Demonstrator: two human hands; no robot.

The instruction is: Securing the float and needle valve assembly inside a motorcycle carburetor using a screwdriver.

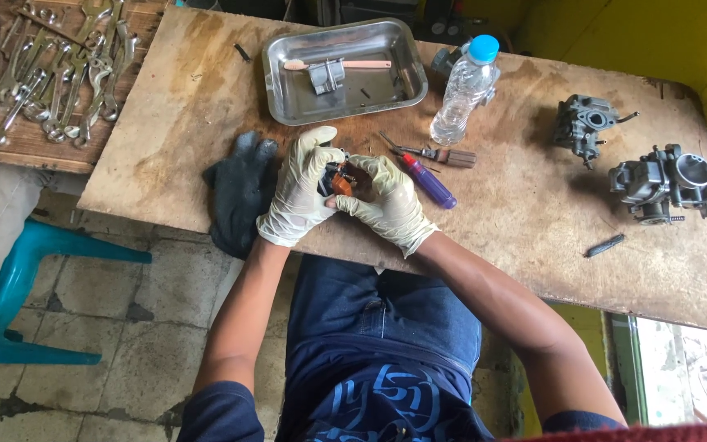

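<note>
Both gloved hands, left and right, are clamping together on a small orange-brown part above the tabletop edge, its axis hidden.

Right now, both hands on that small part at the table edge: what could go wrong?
1. The left hand and right hand hold the small orange-and-dark part near the table front edge; a loose piece could drop to the floor.
2. The purple-handled screwdriver lies right beside the right hand; a wrist move might knock it.
3. The plastic bottle stands upright close behind; a reach towards the metal tray could tip it.
</note>
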